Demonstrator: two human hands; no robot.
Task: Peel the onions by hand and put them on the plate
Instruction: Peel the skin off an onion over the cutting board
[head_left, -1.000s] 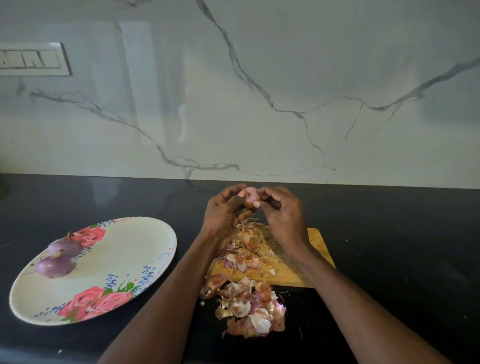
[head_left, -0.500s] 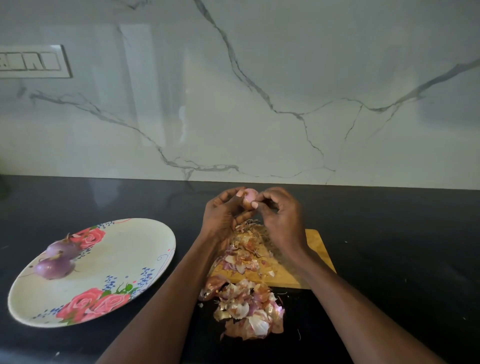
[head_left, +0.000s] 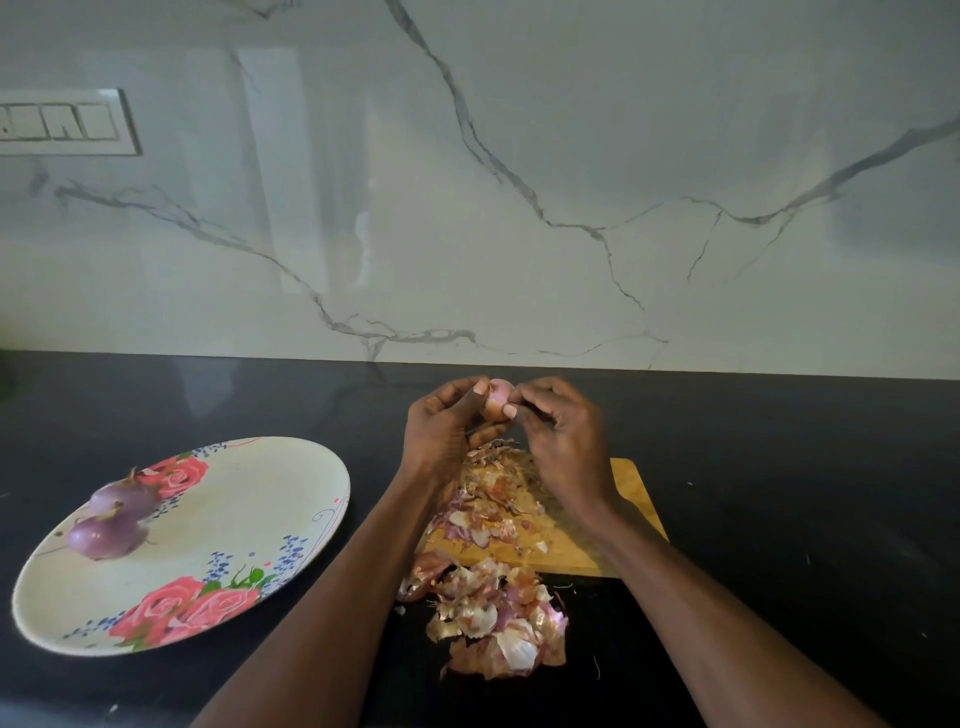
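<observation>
Nearest you: peel heap (head_left: 496, 618) on counter (head_left: 779, 519), more peels on board (head_left: 631, 488). Plate (head_left: 218, 525) at left w/ 2 peeled onions (head_left: 111, 522). Beyond, above board: your L hand (head_left: 441, 426) grips small onion (head_left: 496, 397); R hand (head_left: 563, 428) pinches its skin.

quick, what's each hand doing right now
Left hand: holding the small onion.
Right hand: fingers pinching at that same onion.

Glossy veined marble wall (head_left: 571, 156), polished black stone counter (head_left: 779, 467), wooden board (head_left: 631, 499), papery dry peels (head_left: 493, 618), smooth glazed flowered plate (head_left: 218, 525).
</observation>
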